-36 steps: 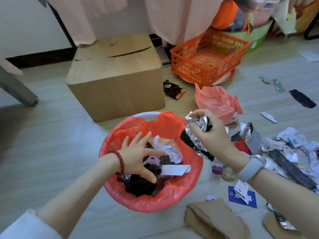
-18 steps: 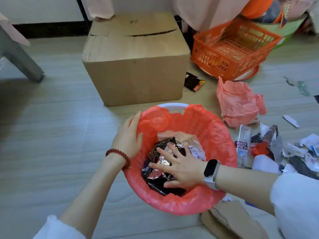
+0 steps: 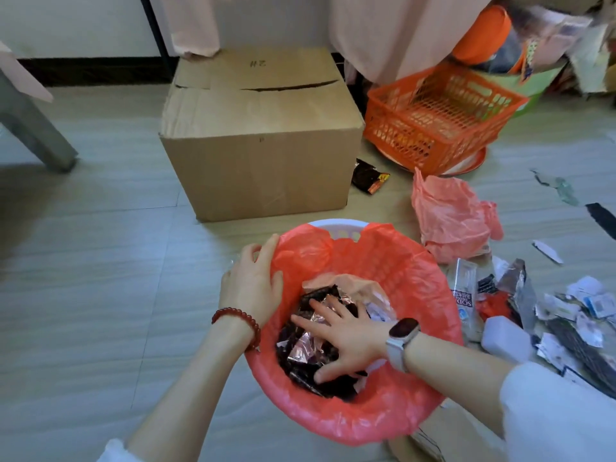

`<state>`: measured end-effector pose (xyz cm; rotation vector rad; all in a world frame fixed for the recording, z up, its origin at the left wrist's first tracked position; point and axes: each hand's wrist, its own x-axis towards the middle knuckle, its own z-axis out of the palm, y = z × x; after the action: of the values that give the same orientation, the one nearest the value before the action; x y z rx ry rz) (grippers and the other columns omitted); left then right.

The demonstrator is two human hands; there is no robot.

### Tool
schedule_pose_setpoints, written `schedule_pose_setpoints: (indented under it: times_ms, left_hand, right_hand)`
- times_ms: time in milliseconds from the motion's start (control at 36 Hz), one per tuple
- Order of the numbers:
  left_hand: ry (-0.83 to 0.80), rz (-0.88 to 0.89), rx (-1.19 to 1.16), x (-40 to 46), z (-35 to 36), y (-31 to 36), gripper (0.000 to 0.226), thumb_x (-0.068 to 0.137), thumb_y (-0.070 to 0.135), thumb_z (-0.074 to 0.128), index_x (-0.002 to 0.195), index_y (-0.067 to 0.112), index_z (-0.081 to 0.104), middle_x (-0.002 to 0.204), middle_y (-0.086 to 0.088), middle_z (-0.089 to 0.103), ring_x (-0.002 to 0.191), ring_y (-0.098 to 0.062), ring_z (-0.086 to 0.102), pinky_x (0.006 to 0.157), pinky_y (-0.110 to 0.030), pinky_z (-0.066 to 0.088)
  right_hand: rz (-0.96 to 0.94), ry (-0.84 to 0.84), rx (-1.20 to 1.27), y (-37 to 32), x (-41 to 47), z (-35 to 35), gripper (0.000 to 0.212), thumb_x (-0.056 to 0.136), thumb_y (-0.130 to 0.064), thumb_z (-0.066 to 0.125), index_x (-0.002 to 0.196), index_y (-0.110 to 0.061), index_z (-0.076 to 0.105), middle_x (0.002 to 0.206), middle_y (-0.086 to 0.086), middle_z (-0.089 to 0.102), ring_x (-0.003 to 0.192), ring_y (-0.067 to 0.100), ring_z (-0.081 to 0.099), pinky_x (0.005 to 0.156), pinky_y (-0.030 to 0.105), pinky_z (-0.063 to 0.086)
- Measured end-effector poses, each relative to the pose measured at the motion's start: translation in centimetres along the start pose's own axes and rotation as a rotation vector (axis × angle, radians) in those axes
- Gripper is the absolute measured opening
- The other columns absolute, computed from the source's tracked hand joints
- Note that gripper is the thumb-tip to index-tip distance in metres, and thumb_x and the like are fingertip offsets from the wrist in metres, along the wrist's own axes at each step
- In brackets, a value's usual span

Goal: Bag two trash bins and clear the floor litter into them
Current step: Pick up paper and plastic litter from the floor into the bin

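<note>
Behind the trash bin [image 3: 336, 225], on the floor [image 3: 93, 261], stands a closed cardboard box [image 3: 263, 138], the largest container here; its contents cannot be seen. Right of that box, an orange mesh basket [image 3: 443, 115] sits tilted on a round tray, apparently holding nothing. The bin itself is lined with a red bag [image 3: 410, 278] folded over its rim, and inside lies a heap of dark and silvery foil wrappers [image 3: 303, 345] with some white paper. Right of the bin, a second red bag [image 3: 450, 218] lies crumpled on the floor, and past it scattered litter [image 3: 566, 315]: torn paper, foil, a clear wrapper. A dark snack packet [image 3: 368, 176] lies between box and basket. The left hand [image 3: 253, 285], fingers relaxed, rests flat on the bin's left rim over the bag. The right hand [image 3: 350, 338], fingers spread wide, presses down on the wrappers inside the bin.
</note>
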<state>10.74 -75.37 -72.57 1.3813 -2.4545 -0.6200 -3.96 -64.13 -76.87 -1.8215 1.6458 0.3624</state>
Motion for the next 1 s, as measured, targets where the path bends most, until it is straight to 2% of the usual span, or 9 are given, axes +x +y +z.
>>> schedule_pose_setpoints:
  times_ms: [139, 250, 306, 417, 528, 667, 806, 917, 1000]
  left_hand:
    - [0.121, 0.018, -0.031, 1.2, -0.6, 2.1, 0.043, 0.086, 0.022, 0.054, 0.129, 0.018, 0.050, 0.133, -0.012, 0.044, 0.122, -0.030, 0.045, 0.101, -0.049, 0.035]
    - [0.201, 0.097, -0.142, 2.3, -1.1, 5.8, 0.032, 0.086, 0.022, 0.050, 0.116, 0.013, 0.060, 0.125, -0.011, 0.050, 0.115, -0.029, 0.051, 0.098, -0.047, 0.039]
    - [0.189, 0.142, -0.199, 2.8, -0.8, 8.0, 0.035, 0.083, 0.025, 0.046, 0.111, 0.013, 0.062, 0.119, -0.009, 0.053, 0.112, -0.026, 0.053, 0.098, -0.043, 0.041]
    - [0.070, 0.219, -0.274, 2.5, 0.5, 12.6, 0.028, 0.089, 0.021, 0.051, 0.114, 0.014, 0.060, 0.119, -0.004, 0.054, 0.109, -0.019, 0.053, 0.092, -0.026, 0.038]
    - [-0.229, 0.347, -0.130, 0.5, 2.5, 13.2, 0.069, 0.074, 0.063, 0.028, 0.131, 0.028, 0.047, 0.133, 0.004, 0.050, 0.123, -0.016, 0.046, 0.101, -0.041, 0.039]
    - [-0.713, 0.270, 0.438, -3.3, 5.8, 9.0, 0.068, 0.081, 0.073, 0.018, 0.139, 0.050, -0.007, 0.154, 0.010, -0.014, 0.143, -0.022, -0.008, 0.112, -0.057, 0.007]
    - [-0.766, 0.386, 0.715, -4.0, 9.2, 6.2, 0.106, 0.033, 0.087, -0.029, 0.133, 0.054, -0.021, 0.151, 0.004, -0.029, 0.139, -0.033, -0.020, 0.104, -0.070, 0.007]
    - [-0.768, 0.379, 0.765, -3.1, 11.5, 5.7, 0.073, 0.073, 0.082, 0.007, 0.135, 0.053, -0.017, 0.149, 0.004, -0.033, 0.137, -0.035, -0.025, 0.102, -0.072, 0.004]
    - [-0.752, 0.388, 0.799, -2.7, 12.8, 5.1, 0.081, 0.057, 0.081, -0.006, 0.133, 0.055, -0.019, 0.140, 0.006, -0.042, 0.137, -0.035, -0.026, 0.102, -0.073, 0.005]
  right_hand:
    - [-0.049, 0.177, 0.203, 0.5, -4.9, -4.0, 0.067, 0.088, -0.061, 0.036, 0.141, -0.051, -0.004, 0.156, -0.008, -0.011, 0.142, 0.015, -0.019, 0.113, 0.053, -0.001]
    - [-0.093, 0.538, 0.361, 2.7, -8.7, -6.4, 0.046, 0.095, -0.033, 0.047, 0.139, -0.027, 0.038, 0.150, -0.004, 0.030, 0.142, 0.008, 0.014, 0.115, 0.020, 0.008]
    - [-0.070, 0.684, 0.470, 4.4, -10.4, -7.2, 0.036, 0.092, -0.020, 0.053, 0.128, -0.016, 0.054, 0.138, 0.000, 0.048, 0.133, 0.010, 0.036, 0.111, 0.018, 0.022]
    - [-0.021, 0.835, 0.595, 7.1, -12.8, -6.9, 0.037, 0.084, -0.022, 0.045, 0.115, -0.013, 0.063, 0.119, -0.004, 0.061, 0.111, -0.001, 0.052, 0.099, 0.010, 0.036]
    - [-0.040, 0.960, 0.554, 8.6, -13.8, -4.7, 0.031, 0.085, -0.015, 0.045, 0.105, -0.008, 0.068, 0.108, -0.001, 0.067, 0.104, 0.002, 0.056, 0.093, 0.007, 0.038]
    - [0.006, 1.057, 0.619, 10.3, -13.1, -2.0, 0.032, 0.085, -0.014, 0.043, 0.108, -0.009, 0.066, 0.108, 0.001, 0.066, 0.104, 0.005, 0.055, 0.093, 0.010, 0.038]
    - [0.027, 0.828, 0.560, 10.1, -11.0, 0.3, 0.058, 0.086, -0.043, 0.035, 0.141, -0.026, 0.031, 0.147, -0.007, 0.030, 0.136, 0.006, 0.026, 0.111, 0.018, 0.017]
    - [0.006, 0.703, 0.620, 9.3, -9.8, 0.9, 0.068, 0.084, -0.037, 0.037, 0.146, -0.032, 0.009, 0.156, -0.007, 0.006, 0.138, -0.005, 0.005, 0.107, 0.005, 0.004]
    - [0.017, 0.726, 0.670, 9.2, -9.5, 0.9, 0.075, 0.079, -0.027, 0.037, 0.147, -0.024, 0.006, 0.156, -0.006, 0.003, 0.136, -0.007, 0.001, 0.103, -0.002, -0.001]
